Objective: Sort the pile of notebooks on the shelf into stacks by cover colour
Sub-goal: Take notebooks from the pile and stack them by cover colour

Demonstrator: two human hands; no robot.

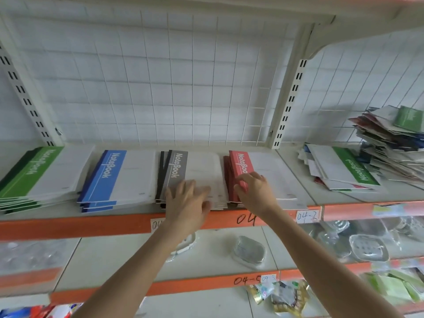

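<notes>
Ranged on the shelf (332, 196) from 9 to 1 o'clock, all lettered "NoteBook": green stack (39, 173), blue stack (112, 177), grey stack (197, 168), red stack (263, 171); unsorted pile (378, 152) at 3 o'clock. Rests left hand (187, 203) flat, fingers straight, on grey stack; curls right hand (254, 191) round red stack's spine edge, above tag (307, 216) reading "04-2".

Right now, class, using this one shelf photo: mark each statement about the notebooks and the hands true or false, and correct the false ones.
1. The left hand lies on the grey stack. True.
2. The blue stack sits right of the red stack. False: the blue stack is left of the grey one.
3. The unsorted pile lies at the shelf's right end. True.
4. The right hand touches the green stack. False: it touches the red stack.
</notes>
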